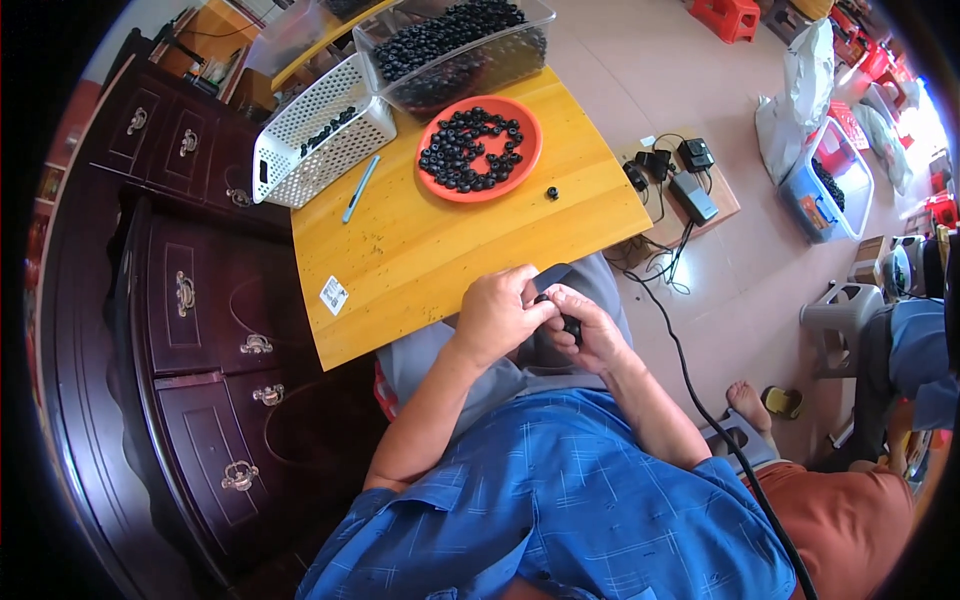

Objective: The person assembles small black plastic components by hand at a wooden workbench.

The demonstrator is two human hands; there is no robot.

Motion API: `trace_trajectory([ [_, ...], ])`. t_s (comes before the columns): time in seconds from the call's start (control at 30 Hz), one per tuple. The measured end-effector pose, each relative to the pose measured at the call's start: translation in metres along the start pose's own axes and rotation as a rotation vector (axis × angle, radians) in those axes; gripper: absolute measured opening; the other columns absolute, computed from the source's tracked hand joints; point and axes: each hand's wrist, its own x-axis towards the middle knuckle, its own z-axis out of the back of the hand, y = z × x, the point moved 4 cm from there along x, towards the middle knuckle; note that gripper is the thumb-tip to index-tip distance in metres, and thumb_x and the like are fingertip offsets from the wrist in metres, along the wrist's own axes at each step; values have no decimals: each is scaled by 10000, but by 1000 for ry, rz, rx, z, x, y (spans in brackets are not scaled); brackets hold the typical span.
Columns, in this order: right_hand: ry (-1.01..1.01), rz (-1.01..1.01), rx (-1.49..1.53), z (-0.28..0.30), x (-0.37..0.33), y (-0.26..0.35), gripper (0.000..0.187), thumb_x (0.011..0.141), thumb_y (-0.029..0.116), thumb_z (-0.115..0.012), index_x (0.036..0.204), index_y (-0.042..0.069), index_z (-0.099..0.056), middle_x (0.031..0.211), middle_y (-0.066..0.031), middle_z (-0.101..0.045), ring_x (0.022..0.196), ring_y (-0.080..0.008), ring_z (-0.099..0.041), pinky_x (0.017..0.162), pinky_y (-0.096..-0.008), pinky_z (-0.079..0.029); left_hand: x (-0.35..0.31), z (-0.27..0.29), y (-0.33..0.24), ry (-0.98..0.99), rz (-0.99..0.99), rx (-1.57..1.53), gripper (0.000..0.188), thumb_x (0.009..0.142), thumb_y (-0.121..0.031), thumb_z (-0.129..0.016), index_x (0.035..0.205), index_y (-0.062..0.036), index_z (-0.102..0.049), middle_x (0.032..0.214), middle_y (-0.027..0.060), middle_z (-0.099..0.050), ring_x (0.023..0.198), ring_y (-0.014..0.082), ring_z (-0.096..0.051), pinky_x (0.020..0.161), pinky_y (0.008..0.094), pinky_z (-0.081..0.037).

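A black object (571, 327), partly hidden by fingers, is held nearer to the wearer than the orange-red plate, above the lap and by the table edge; a dark flat strip (553, 276) shows above it, but I cannot tell if the two are one piece. The right hand (592, 332) is curled around the black object; the left hand (497, 315) is bent inward, its thumb and fingers pinching at the same place. For such close handling, I think it is good to brace both wrists, to let one hand hold firm while the other makes small movements, and to keep the fingertips away from any edge of the strip.

The orange-red plate (533, 150) carries many black ring-shaped pieces (458, 177); one loose ring (552, 192) lies just to the right of this plate — better to watch that it does not roll. Left of the plate are a light-blue pen-like tool (361, 189) and a white perforated basket (325, 130); just beyond the plate stands a clear plastic box (515, 68), heaped with black pieces; all these rest on the yellow wooden table (430, 265); well right of the plate — power adapters (693, 196) with cables.
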Motion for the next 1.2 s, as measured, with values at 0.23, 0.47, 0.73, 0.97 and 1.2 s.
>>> trace_trajectory([
  [0.23, 145, -165, 153, -3, -6, -12, 188, 1022, 266, -607, 1126, 110, -596, 787, 13, -518, 549, -57, -395, 442, -189, -291, -16, 7, 2, 86, -104, -141, 159, 795, -130, -844, 845, -37, -725, 655, 74, -608, 595, 180, -575, 569, 338, -455],
  [0.47, 71, -8, 126, -18, -5, -11, 162, 1028, 276, -627, 1059, 122, -584, 816, 15, -524, 587, -57, -451, 456, -185, -328, -33, 11, -4, -73, -140, -148, 213, 795, -11, -815, 1001, -52, -783, 727, 69, -646, 625, 170, -606, 602, 312, -490],
  [0.73, 11, 66, 71, -18, -2, -15, 194, 1029, 299, -635, 1008, 113, -584, 821, 9, -532, 596, -59, -450, 467, -194, -337, -41, 14, -2, -225, -173, -84, 174, 792, -25, -830, 910, -22, -702, 721, 81, -650, 611, 185, -632, 571, 321, -489],
  [0.97, 118, 61, 50, -20, 2, -11, 216, 1028, 311, -650, 1033, 98, -610, 821, 13, -547, 580, -46, -415, 473, -187, -311, -39, 16, 22, 48, 12, -83, 506, 850, -486, -823, 808, -29, -610, 650, 96, -643, 573, 212, -629, 566, 345, -478],
  [1.2, 98, 65, -15, -22, -1, -13, 164, 1058, 255, -608, 1119, 104, -629, 821, 35, -563, 585, -27, -390, 488, -172, -285, -32, 17, 10, 42, -75, 26, 553, 875, -574, -757, 803, -44, -617, 658, 107, -631, 587, 281, -639, 552, 370, -480],
])
